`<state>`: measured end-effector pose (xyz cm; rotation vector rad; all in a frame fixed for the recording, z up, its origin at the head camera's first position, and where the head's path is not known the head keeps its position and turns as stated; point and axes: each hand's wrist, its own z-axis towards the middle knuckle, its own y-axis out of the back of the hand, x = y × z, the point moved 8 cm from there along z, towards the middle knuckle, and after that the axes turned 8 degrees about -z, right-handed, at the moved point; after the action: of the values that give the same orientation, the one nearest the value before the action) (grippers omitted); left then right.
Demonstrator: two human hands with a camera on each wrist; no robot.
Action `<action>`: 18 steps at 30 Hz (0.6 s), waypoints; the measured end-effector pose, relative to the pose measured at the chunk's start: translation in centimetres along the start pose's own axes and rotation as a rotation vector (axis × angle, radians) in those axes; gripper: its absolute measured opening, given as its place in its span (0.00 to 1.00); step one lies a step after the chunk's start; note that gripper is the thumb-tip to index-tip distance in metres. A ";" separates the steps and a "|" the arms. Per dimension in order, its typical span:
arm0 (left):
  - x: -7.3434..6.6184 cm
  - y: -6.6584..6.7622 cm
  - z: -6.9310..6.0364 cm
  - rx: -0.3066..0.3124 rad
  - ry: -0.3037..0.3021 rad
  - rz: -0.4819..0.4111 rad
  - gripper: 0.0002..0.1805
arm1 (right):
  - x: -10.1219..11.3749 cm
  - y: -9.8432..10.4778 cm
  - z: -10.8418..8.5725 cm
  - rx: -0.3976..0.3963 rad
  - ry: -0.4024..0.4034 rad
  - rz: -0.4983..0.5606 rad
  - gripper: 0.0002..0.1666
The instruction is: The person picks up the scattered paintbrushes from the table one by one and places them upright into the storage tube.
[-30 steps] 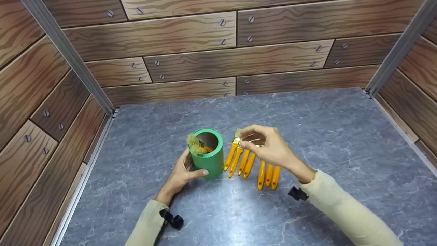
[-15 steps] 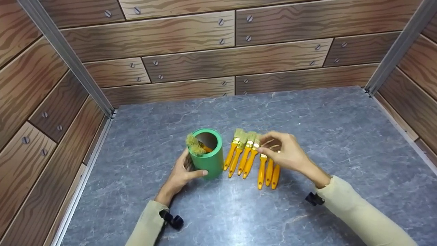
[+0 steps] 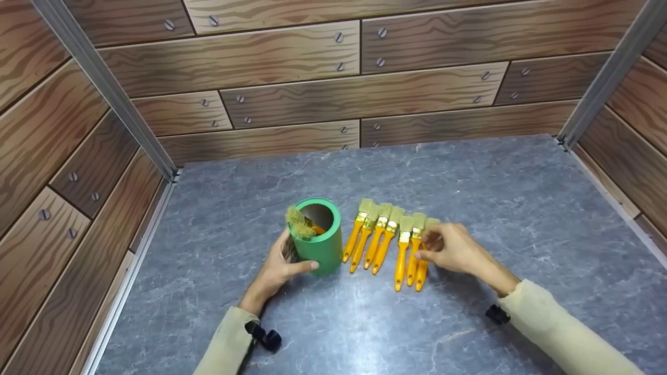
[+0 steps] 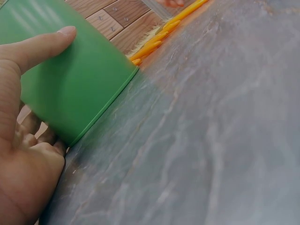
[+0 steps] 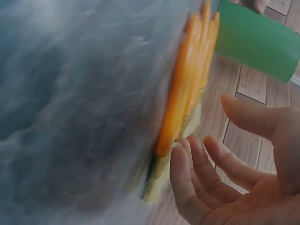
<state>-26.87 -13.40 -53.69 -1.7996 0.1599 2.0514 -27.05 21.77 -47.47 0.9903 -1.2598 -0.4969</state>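
Note:
A green cylindrical container [image 3: 324, 251] stands upright, with a couple of brushes inside, their bristles [image 3: 299, 223] leaning over its left rim. My left hand [image 3: 276, 266] grips its left side, the thumb across the front, as the left wrist view also shows. To its right, several orange-handled brushes [image 3: 386, 245] lie side by side, bristles pointing away from me. My right hand [image 3: 454, 249] is at the rightmost brush [image 3: 422, 272], partly covering it. In the right wrist view its thumb stands apart from the bent fingers, whose tips are beside the brushes [image 5: 180, 93]; nothing is held between them.
The brushes and container are on a grey marbled tabletop [image 3: 250, 208]. Wood-patterned panels [image 3: 292, 52] rise behind it and on both sides, with metal corner posts [image 3: 112, 94] at left and right.
My right hand has moved rightward and a little toward me, from above the left brushes to the rightmost one, uncovering the bristles of the others. My left hand still holds the container in place.

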 end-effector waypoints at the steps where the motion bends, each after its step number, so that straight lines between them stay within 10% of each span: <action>1: 0.1 0.0 0.0 0.001 0.001 0.002 0.58 | -0.2 -0.1 -0.1 0.002 -0.004 -0.012 0.16; 18: -0.1 0.0 0.0 0.003 -0.035 -0.007 0.58 | -3.1 -0.6 0.1 0.080 -0.169 0.009 0.23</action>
<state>-26.88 -13.38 -53.55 -1.7593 0.1467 2.0750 -27.93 23.87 -49.72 1.0263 -1.4435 -0.5350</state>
